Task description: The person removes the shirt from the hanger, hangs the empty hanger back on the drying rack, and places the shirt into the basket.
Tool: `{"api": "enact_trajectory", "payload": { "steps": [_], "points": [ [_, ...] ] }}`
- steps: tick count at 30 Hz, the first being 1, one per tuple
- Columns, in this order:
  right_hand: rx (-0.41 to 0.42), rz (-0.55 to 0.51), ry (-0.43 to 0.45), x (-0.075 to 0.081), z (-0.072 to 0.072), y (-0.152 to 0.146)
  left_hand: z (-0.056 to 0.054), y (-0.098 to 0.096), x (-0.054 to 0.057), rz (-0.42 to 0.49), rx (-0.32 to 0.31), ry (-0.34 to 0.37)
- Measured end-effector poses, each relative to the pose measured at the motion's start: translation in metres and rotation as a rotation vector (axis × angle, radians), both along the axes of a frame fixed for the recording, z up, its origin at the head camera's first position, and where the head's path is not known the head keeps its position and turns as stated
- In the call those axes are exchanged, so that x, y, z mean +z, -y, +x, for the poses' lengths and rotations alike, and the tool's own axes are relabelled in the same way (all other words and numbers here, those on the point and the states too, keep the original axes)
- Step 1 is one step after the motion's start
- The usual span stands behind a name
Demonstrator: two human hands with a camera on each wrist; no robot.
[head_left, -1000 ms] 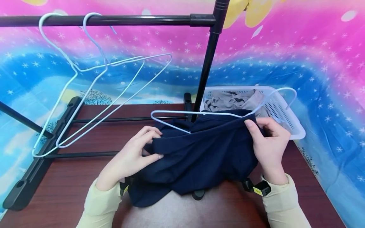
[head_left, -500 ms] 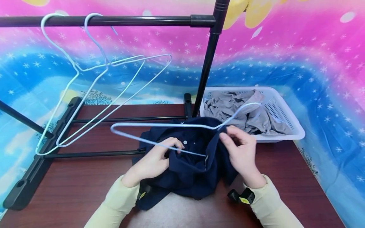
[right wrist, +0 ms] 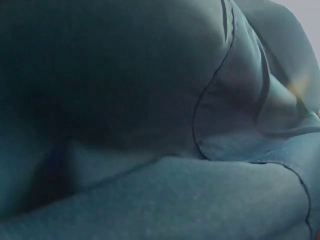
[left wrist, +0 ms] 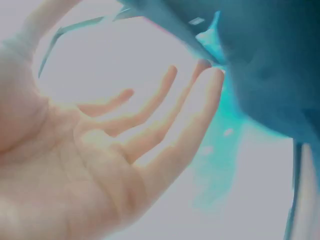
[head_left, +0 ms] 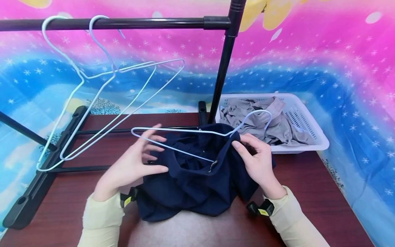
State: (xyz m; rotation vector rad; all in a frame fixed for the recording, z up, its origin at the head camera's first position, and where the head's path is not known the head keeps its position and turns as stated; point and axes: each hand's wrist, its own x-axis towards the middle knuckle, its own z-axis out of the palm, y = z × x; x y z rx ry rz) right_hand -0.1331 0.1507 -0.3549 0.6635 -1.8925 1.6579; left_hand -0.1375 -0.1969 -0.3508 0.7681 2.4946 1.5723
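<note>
A dark navy garment is bunched over the wooden table, its top opening facing up. One arm of a pale blue wire hanger lies across that opening, and its hook points right. My right hand pinches the garment's edge close to the hanger's neck. My left hand has its fingers spread at the hanger's left end, thumb tip by the garment's edge. In the left wrist view the open palm faces the camera beside the cloth. Navy fabric with curved seams fills the right wrist view, hiding the right hand.
Two pale wire hangers hang from the black rail of a clothes rack at the left. Its upright post stands behind the garment. At the back right, a white plastic basket holds grey clothing. A patterned cloth backs the table.
The garment and hanger first shifted left with my right hand, turning the opening upward. My left hand then let go of the garment's edge and moved left, fingers spreading.
</note>
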Motion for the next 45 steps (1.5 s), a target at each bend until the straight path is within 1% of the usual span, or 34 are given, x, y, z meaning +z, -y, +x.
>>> {"api": "enact_trajectory", "payload": {
  "steps": [2, 3, 4, 6, 7, 9, 10, 12, 15, 18, 20, 23, 25, 28, 34, 40, 45],
  "points": [
    [-0.01, 0.013, 0.003, 0.006, 0.002, 0.001, 0.009, 0.007, 0.01, 0.036, 0.04, -0.052],
    [-0.016, 0.028, 0.004, 0.007, 0.002, 0.001, 0.014, 0.008, 0.015, 0.058, 0.071, -0.081],
    [-0.017, 0.042, 0.005, 0.008, 0.002, 0.001, 0.018, 0.008, 0.02, 0.077, 0.105, -0.126],
    [-0.012, 0.076, 0.005, 0.007, 0.002, 0.001, 0.026, 0.005, 0.028, 0.091, 0.189, -0.22],
    [-0.009, 0.095, 0.002, 0.007, 0.002, 0.002, 0.029, 0.002, 0.031, 0.092, 0.222, -0.27],
    [0.0, 0.136, 0.0, 0.001, 0.0, 0.001, 0.034, -0.006, 0.035, 0.078, 0.262, -0.361],
    [0.003, 0.154, 0.0, -0.003, -0.001, 0.001, 0.035, -0.01, 0.035, 0.06, 0.267, -0.411],
    [0.006, 0.184, -0.003, -0.011, -0.004, 0.001, 0.036, -0.02, 0.034, 0.027, 0.244, -0.483],
    [0.0, 0.221, -0.005, -0.022, -0.008, 0.001, 0.035, -0.036, 0.028, -0.043, 0.195, -0.54],
    [0.014, 0.242, -0.006, -0.026, -0.011, 0.004, 0.033, -0.051, 0.021, -0.112, 0.164, -0.561],
    [0.025, 0.256, -0.007, -0.026, -0.011, 0.005, 0.029, -0.059, 0.017, -0.134, 0.149, -0.594],
    [0.043, 0.273, -0.004, -0.024, -0.012, 0.008, 0.023, -0.068, 0.014, -0.15, 0.15, -0.626],
    [0.046, 0.288, -0.002, -0.023, -0.012, 0.01, 0.02, -0.073, 0.013, -0.148, 0.162, -0.633],
    [0.052, 0.307, -0.003, -0.023, -0.012, 0.013, 0.016, -0.077, 0.012, -0.134, 0.186, -0.608],
    [0.081, 0.368, -0.011, -0.024, -0.012, 0.022, 0.011, -0.088, 0.013, -0.104, 0.188, -0.554],
    [0.12, 0.392, 0.007, -0.027, -0.013, 0.024, 0.006, -0.096, 0.014, -0.092, 0.232, -0.538],
    [0.151, 0.395, 0.023, -0.029, -0.012, 0.025, 0.003, -0.098, 0.016, -0.046, 0.246, -0.545]
  ]
}}
